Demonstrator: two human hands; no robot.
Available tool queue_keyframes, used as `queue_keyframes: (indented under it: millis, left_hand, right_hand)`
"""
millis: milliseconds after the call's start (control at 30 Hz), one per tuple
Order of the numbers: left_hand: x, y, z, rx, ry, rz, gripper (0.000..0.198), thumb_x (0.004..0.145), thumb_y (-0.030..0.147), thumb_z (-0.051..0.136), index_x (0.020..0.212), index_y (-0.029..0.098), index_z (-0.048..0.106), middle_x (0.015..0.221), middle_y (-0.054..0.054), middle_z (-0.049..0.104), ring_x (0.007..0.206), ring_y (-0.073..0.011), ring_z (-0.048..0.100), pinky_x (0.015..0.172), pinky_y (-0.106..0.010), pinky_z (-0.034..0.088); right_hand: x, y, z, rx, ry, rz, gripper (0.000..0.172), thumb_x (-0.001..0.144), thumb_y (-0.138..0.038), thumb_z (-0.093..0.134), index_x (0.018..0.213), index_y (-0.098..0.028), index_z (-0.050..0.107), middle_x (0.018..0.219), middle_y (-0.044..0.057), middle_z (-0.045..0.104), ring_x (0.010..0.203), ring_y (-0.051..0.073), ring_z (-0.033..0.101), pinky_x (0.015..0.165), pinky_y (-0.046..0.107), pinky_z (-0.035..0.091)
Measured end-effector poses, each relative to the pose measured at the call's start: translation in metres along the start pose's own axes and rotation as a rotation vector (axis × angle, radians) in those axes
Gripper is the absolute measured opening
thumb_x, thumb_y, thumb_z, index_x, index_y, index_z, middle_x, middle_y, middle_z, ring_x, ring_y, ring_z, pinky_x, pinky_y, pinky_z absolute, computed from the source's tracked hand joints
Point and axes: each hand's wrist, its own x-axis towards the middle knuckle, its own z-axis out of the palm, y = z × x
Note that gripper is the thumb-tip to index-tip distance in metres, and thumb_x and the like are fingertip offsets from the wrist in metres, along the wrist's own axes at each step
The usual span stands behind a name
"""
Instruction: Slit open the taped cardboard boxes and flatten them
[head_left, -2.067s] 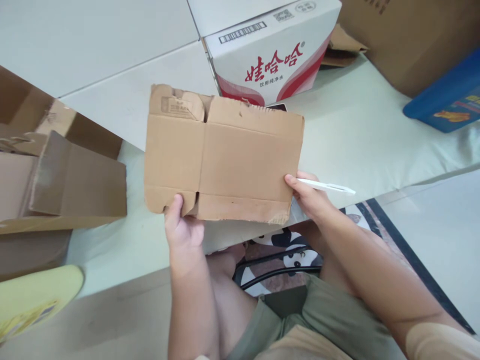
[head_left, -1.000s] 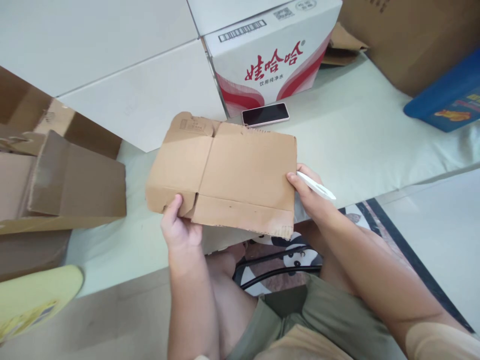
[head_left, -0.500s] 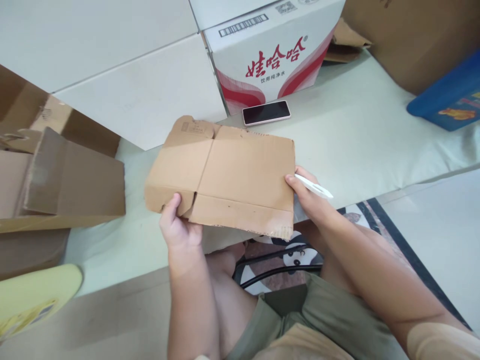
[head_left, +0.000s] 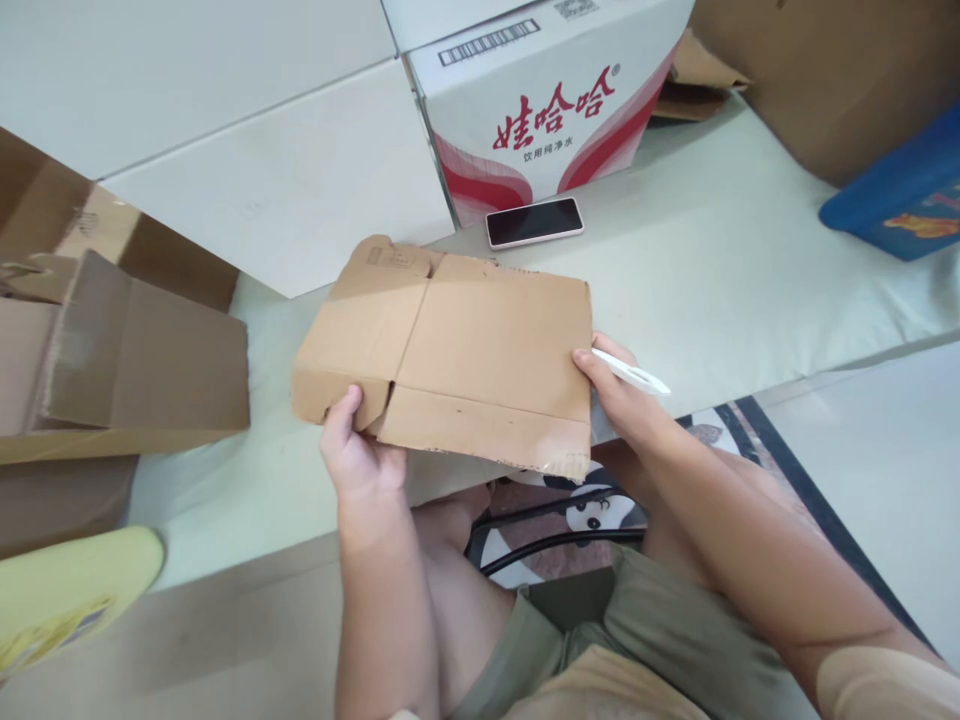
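Note:
A flattened piece of brown cardboard (head_left: 499,340), creased and with torn edges, is held up above the light green cloth, slightly tilted. My left hand (head_left: 360,450) is closed on its lower left corner, thumb on top and the other fingers underneath. At the right edge my right hand (head_left: 619,385) pinches the cardboard, thumb on its face. That same hand also has a slim white tool (head_left: 631,372) with a slot in its handle, possibly a utility knife, lying between thumb and fingers and pointing away from the cardboard. No blade can be made out.
Behind the cardboard, a phone (head_left: 534,222) lies before a white and red carton (head_left: 555,125). White panels (head_left: 300,180) stand at the back left. Open brown boxes (head_left: 172,360) are on the left, a yellow-green item (head_left: 82,580) below them, and a blue container (head_left: 900,190) at right.
Almost nothing differs. The cardboard and both hands have shifted very slightly to the right in the picture, and the grip of each hand is the same.

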Motion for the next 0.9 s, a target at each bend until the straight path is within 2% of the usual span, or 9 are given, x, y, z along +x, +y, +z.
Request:
queue_keyframes:
  millis: [367, 600, 900]
  left_hand:
    - [0.0, -0.0004, 0.0003, 0.021, -0.016, 0.012, 0.027, 0.067, 0.024, 0.075, 0.094, 0.021, 0.072, 0.107, -0.005, 0.076, 0.12, -0.0249, 0.066, 0.106, -0.036, 0.054]
    - [-0.0003, -0.0007, -0.0006, 0.047, -0.045, 0.027, 0.027, 0.067, 0.026, 0.075, 0.093, 0.021, 0.071, 0.108, -0.006, 0.076, 0.125, -0.0268, 0.064, 0.108, -0.037, 0.052]
    - [-0.0001, -0.0005, -0.0006, 0.005, -0.006, -0.005, 0.024, 0.067, 0.023, 0.075, 0.091, 0.021, 0.072, 0.105, -0.005, 0.076, 0.12, -0.025, 0.066, 0.105, -0.036, 0.054]
  right_hand:
    - [-0.0002, -0.001, 0.0005, 0.015, -0.002, 0.025, 0.03, 0.087, -0.053, 0.061, 0.086, -0.023, 0.058, 0.083, 0.001, 0.063, 0.074, 0.018, 0.054, 0.071, 0.034, 0.045]
    - [-0.0002, -0.0002, 0.0, 0.01, 0.0, 0.01, 0.03, 0.088, -0.053, 0.062, 0.088, -0.023, 0.06, 0.087, 0.002, 0.066, 0.078, 0.019, 0.058, 0.073, 0.035, 0.048]
    - [-0.0009, -0.0003, 0.0, 0.003, -0.004, 0.016, 0.029, 0.089, -0.051, 0.06, 0.087, -0.022, 0.059, 0.085, 0.001, 0.065, 0.076, 0.018, 0.057, 0.073, 0.035, 0.047]
